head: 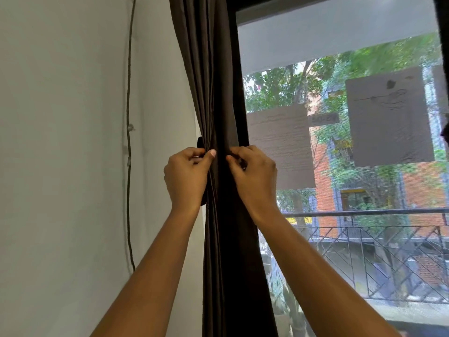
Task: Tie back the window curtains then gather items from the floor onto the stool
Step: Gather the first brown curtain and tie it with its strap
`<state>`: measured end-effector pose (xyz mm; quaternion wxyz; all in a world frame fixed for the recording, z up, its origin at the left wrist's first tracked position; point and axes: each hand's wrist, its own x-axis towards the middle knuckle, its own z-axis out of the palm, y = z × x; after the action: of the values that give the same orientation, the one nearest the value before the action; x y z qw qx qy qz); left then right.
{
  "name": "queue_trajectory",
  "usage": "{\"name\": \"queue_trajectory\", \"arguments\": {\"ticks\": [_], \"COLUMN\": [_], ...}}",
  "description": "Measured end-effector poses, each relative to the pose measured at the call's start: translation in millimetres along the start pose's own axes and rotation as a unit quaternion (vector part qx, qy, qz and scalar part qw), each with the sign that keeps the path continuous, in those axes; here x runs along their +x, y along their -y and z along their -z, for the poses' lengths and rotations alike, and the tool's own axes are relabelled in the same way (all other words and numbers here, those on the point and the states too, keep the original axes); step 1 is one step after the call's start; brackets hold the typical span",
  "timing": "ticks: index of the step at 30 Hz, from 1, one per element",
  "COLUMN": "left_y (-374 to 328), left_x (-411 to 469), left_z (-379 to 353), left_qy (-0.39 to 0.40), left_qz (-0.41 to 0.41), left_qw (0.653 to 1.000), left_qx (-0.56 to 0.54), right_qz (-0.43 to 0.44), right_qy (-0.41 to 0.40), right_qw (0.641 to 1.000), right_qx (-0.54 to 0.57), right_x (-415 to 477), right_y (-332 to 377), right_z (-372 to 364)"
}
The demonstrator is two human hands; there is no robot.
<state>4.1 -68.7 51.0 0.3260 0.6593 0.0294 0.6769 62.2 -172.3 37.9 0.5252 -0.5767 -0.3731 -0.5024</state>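
Note:
A dark brown curtain (213, 81) hangs bunched into a narrow column at the left edge of the window (340, 142). My left hand (185, 176) grips its left side at mid height, thumb pressed on the folds. A dark tie-back piece (199, 143) shows just behind those fingers. My right hand (254, 175) pinches the curtain's right side at the same height, with a bit of dark strap between its fingers. The two hands squeeze the fabric between them. The floor items and the stool are out of view.
A white wall (73, 142) fills the left, with a thin cable (128, 166) running down it. Beyond the glass are a balcony railing (364, 229), trees and a brick building. Two brown sheets (279, 147) are stuck on the pane.

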Motion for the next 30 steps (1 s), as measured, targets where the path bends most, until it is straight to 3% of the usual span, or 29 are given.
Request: {"name": "queue_trajectory", "arguments": {"ticks": [4, 7, 11, 15, 22, 26, 28, 30], "left_y": [-8, -9, -10, -14, -22, -16, -11, -6], "left_x": [9, 9, 15, 18, 22, 27, 31, 33], "left_z": [0, 1, 2, 7, 4, 2, 1, -2], "left_qy": [-0.001, 0.013, 0.056, 0.104, 0.154, 0.141, 0.122, 0.100], "left_qz": [-0.004, 0.015, 0.086, 0.137, 0.127, 0.113, 0.121, 0.109], "left_qw": [1.000, 0.999, 0.991, 0.977, 0.974, 0.980, 0.983, 0.989], "left_qx": [-0.018, -0.032, -0.085, -0.130, -0.104, -0.078, -0.058, -0.021], "right_qz": [0.005, -0.012, -0.026, -0.026, 0.026, 0.034, 0.005, -0.057], "right_qy": [0.051, 0.043, 0.019, 0.042, 0.089, 0.172, 0.195, 0.139], "right_qw": [0.999, 0.999, 0.996, 0.996, 0.996, 0.984, 0.977, 0.984], "right_qx": [-0.004, 0.027, 0.089, 0.077, -0.005, 0.023, 0.080, 0.092], "right_x": [5, 1, -5, -4, 3, 8, 10, 13], "right_y": [7, 11, 9, 5, -8, -15, -24, -36], "right_z": [-8, -9, -12, -15, -10, -5, -2, -4]}}
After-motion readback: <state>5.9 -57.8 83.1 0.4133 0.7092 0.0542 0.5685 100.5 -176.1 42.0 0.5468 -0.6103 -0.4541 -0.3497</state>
